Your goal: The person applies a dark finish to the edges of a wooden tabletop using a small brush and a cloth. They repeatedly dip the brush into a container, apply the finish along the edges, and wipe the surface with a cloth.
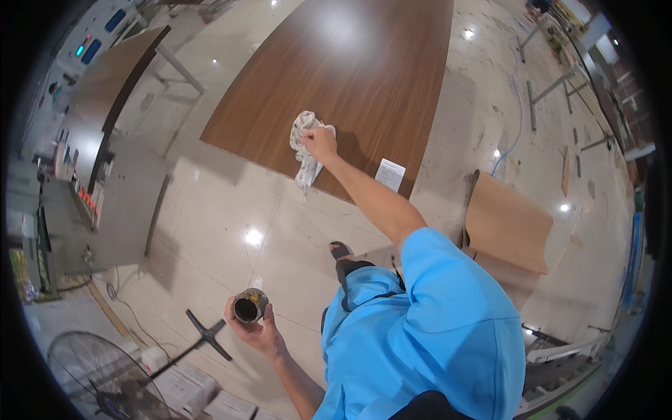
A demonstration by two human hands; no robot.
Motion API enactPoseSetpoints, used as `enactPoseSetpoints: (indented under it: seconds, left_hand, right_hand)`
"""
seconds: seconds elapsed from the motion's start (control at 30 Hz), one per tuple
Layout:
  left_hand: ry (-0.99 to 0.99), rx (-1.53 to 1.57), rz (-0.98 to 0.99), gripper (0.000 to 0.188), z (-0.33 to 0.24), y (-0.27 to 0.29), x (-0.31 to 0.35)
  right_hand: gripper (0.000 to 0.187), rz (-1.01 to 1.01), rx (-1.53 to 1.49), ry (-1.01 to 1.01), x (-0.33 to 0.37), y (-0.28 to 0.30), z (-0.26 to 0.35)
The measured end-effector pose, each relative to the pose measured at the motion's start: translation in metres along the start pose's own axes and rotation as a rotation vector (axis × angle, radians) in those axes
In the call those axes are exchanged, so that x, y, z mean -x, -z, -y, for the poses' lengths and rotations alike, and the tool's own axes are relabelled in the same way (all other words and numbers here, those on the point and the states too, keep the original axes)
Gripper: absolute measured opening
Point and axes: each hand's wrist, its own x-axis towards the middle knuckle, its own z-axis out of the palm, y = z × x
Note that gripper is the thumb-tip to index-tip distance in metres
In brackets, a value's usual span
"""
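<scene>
A long brown wood-grain panel point(364, 77) stretches away from me. Over its near edge, my right hand point(320, 143) is closed on a crumpled white rag point(305, 126) with dark specks, and part of the cloth hangs past the edge. Well away from the panel, at lower left, my left hand point(262, 337) grips a stained, round can point(257, 297) by its sides. Its dark opening faces up toward me; what is inside cannot be made out. A white printed card point(389, 174) lies on the panel, to the right of my right forearm.
A brown sheet point(511, 220) with a curled edge lies at right. To the left stands another wood-topped table point(105, 91). A pedestal fan point(105, 371) with a cross-shaped base point(205, 334) occupies the lower left. A blue hose point(516, 105) trails over the floor.
</scene>
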Motion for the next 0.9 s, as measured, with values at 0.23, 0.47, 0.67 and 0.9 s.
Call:
enactPoseSetpoints:
  seconds: [0.23, 0.47, 0.67, 0.9]
  left_hand:
    - [-0.019, 0.086, 0.227, 0.074, 0.013, -0.034, -0.153]
    - [-0.128, 0.151, 0.493, 0.075, 0.032, -0.043, -0.268]
    - [-0.088, 0.197, 0.725, 0.075, 0.065, -0.01, -0.387]
    - [-0.158, 0.195, 1.022, 0.07, 0.091, 0.019, -0.486]
  right_hand:
    - [0.011, -0.033, 0.028, 0.072, -0.057, 0.017, 0.05]
    - [0.015, 0.427, 0.345, -0.147, -0.035, 0.006, 0.054]
    - [0.02, -0.058, -0.083, -0.294, -0.072, -0.076, 0.096]
    - [0.022, -0.254, -0.125, -0.34, 0.009, -0.106, 0.203]
